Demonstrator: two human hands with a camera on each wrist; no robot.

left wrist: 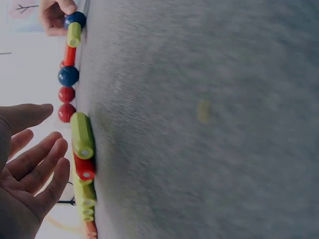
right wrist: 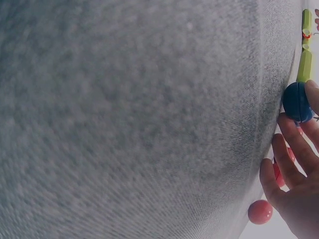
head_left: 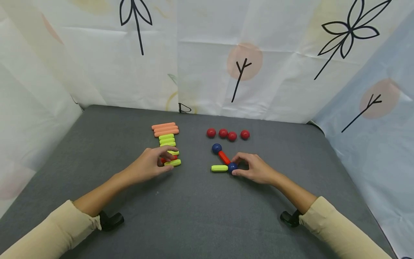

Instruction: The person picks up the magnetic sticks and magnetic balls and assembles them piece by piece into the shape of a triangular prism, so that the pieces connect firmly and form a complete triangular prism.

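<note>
My right hand (head_left: 255,168) pinches a blue ball (head_left: 231,167) between thumb and fingers on the grey table. A yellow-green rod (head_left: 219,168) extends left from this ball, and a red rod (head_left: 224,157) slants away to a second blue ball (head_left: 216,148). Over the near end of a column of rods hovers my left hand (head_left: 150,163), fingers loosely bent and thumb apart. The left wrist view shows nothing held in that hand (left wrist: 30,174). Nearest to it lie a yellow-green rod (left wrist: 82,135) and a red rod (left wrist: 83,167).
Several red balls (head_left: 231,136) form a row behind the joined pieces. More yellow-green rods (head_left: 166,140) and several orange rods (head_left: 165,129) lie farther back in the left column. Patterned white cloth (head_left: 207,72) hangs behind the grey table (head_left: 194,216) and along its sides.
</note>
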